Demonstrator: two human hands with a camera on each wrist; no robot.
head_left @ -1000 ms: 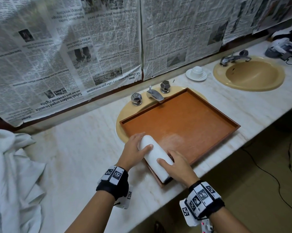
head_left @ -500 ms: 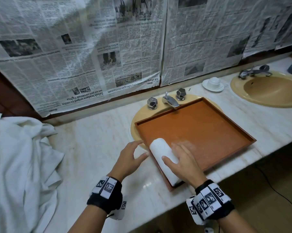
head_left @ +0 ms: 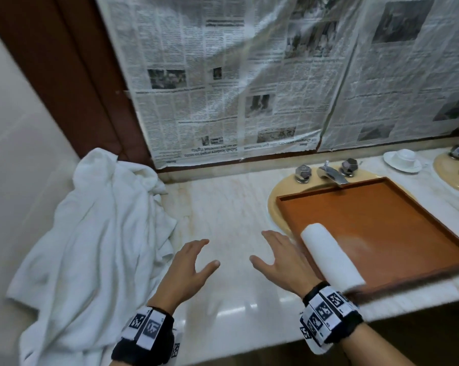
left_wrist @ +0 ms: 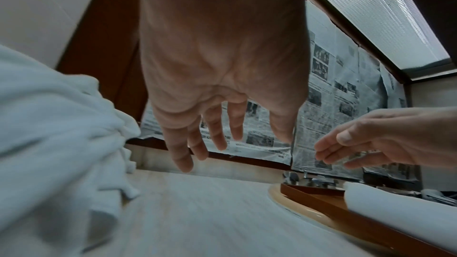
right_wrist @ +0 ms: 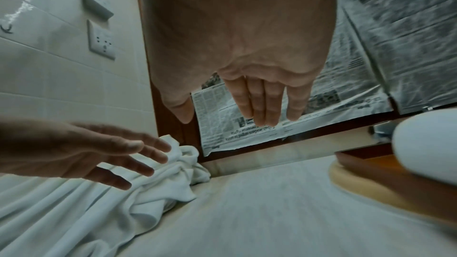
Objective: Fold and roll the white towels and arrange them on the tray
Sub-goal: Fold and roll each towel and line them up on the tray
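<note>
Marble counter [head_left: 223, 207], rolled towel [head_left: 331, 257] at tray's [head_left: 381, 223] near-left edge, loose towels [head_left: 91, 233] far left, left hand [head_left: 188, 270] and right hand [head_left: 281, 262] empty, fingers spread

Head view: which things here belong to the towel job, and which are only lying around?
Belong to the job:
- rolled towel, lying at the tray's left edge
- tray, set over the sink
- pile of unfolded towels
- left hand and right hand, both holding nothing

Lying about:
- faucet
- cup and saucer
- newspaper on the wall
</note>
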